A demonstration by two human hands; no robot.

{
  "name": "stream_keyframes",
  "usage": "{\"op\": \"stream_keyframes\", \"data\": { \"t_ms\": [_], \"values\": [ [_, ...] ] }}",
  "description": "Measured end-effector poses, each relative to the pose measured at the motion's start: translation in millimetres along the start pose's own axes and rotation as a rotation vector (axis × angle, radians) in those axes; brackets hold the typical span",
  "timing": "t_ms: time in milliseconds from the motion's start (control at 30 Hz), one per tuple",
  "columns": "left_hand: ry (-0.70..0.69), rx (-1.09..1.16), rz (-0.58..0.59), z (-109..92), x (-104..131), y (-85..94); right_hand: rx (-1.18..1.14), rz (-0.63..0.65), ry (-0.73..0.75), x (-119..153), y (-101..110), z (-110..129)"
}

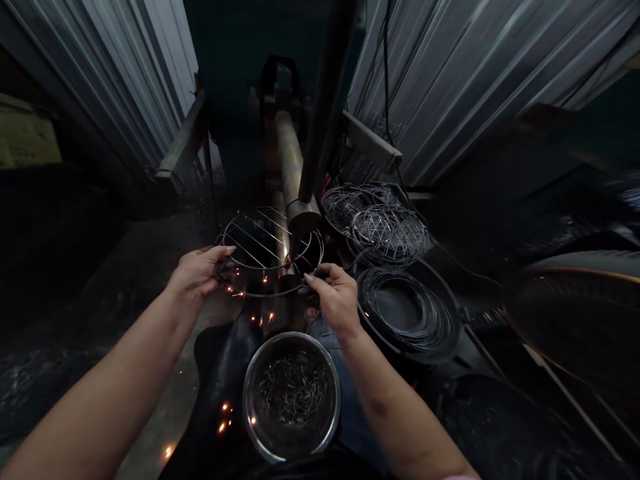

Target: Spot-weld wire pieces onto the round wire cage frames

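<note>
A: Wire frame (265, 268)?

B: Under the metal cylinder's (293, 160) near end, spread crosswise.

A: Hands?

B: 2, fingers closed on its rim. Left hand (195, 273) left of cylinder; right hand (337, 297) right, nearer it.

Bowl (247, 400) held wire pieces (295, 390). Wire coil (441, 327) lay in tub (453, 303), right of bowl. Wire grids (390, 230) lay piled behind wire coil. Cylinder (290, 157) extended beyond bowl, between left panel (135, 67) and right panel (450, 80).

Glossy metal bowl (249, 410), thin shiny wire coils (433, 320), ridged satin-grey metal walls (440, 73)
</note>
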State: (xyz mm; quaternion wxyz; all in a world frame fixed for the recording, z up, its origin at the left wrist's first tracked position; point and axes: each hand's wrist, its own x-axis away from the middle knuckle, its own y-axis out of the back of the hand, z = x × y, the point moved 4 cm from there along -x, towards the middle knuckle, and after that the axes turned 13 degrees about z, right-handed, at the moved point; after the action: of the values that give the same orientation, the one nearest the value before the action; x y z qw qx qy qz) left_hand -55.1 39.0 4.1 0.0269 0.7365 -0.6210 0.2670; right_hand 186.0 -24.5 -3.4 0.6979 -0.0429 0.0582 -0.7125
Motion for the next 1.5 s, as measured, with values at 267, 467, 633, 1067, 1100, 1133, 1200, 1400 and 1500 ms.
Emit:
{"op": "stream_keyframes", "data": {
  "t_ms": [267,467,633,1067,1100,1133,1200,1400,1500],
  "values": [
    [0.036,-0.049,-0.006,-2,2,-1.9,0.016,0.052,-0.058,7,4,3],
    [-0.036,-0.02,-0.003,1,11,-3.4,0.094,0.146,0.01,15,-8,16],
    [-0.115,0.023,0.018,12,23,-8.6,0.094,0.162,0.068,18,-24,18],
    [-0.126,0.046,-0.005,14,27,-18.9,0.16,0.088,-0.052,8,-25,-5],
    [-0.12,0.041,-0.008,13,27,-19.4,0.141,0.074,-0.041,9,-25,-5],
    [-0.117,0.034,-0.011,13,26,-19.7,0.122,0.059,-0.029,11,-25,-6],
    [-0.118,0.022,-0.004,13,24,-20.2,0.086,0.025,-0.002,15,-25,-6],
    [-0.097,-0.038,0.037,10,15,-19.8,0.037,-0.005,0.08,15,-28,-8],
    [-0.098,-0.052,0.036,7,12,-19.4,0.067,-0.024,0.142,10,-29,-8]
  ]
}}
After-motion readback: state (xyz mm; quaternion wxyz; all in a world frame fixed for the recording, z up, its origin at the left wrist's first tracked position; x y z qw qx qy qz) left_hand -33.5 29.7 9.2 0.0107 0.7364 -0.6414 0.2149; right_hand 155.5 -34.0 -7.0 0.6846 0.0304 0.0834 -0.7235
